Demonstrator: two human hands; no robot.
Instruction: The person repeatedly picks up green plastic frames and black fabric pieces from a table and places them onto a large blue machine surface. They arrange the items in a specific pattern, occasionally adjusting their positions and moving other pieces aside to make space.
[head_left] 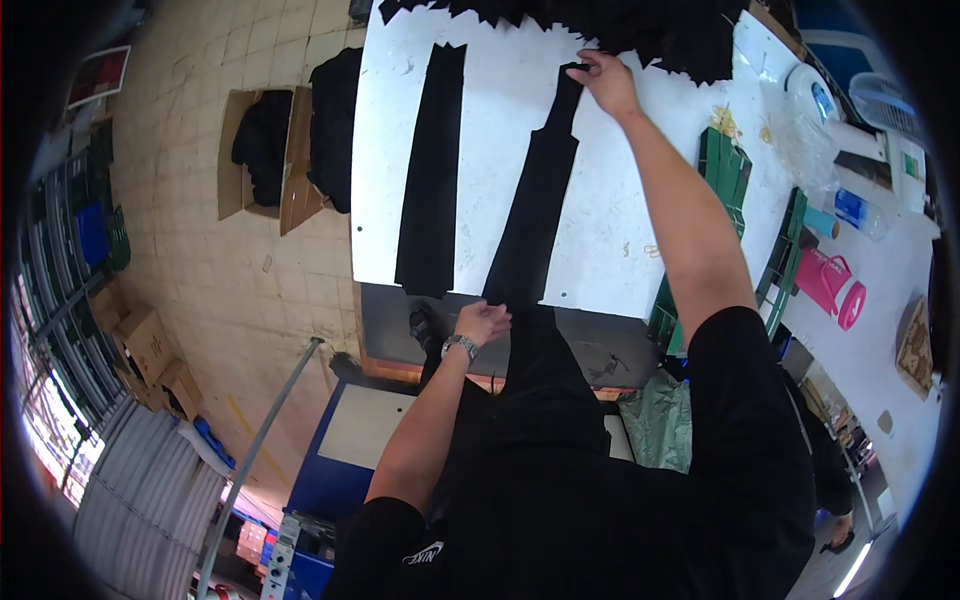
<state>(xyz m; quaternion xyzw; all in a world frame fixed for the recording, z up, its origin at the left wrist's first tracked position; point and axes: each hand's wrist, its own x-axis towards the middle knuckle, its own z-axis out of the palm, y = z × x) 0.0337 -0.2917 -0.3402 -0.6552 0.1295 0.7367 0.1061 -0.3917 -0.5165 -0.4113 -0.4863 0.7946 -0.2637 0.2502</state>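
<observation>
A long black fabric piece (535,205) with a narrow notched upper part lies on the white table, its wide end at the near edge. My right hand (608,85) pinches its narrow far end between thumb and fingers. At the near left corner of the same piece, my left hand (483,322) hovers by the table edge, fingers loosely spread; a watch is on that wrist. To the left, a second black fabric piece (432,180) lies flat, roughly parallel, with a zigzag far end.
A heap of black fabric pieces (640,30) covers the table's far edge. Green racks (722,175) stand on the right, near a pink jug (828,285), a water bottle (858,212) and a fan (884,105). An open cardboard box (295,165) with black cloth is on the floor at left.
</observation>
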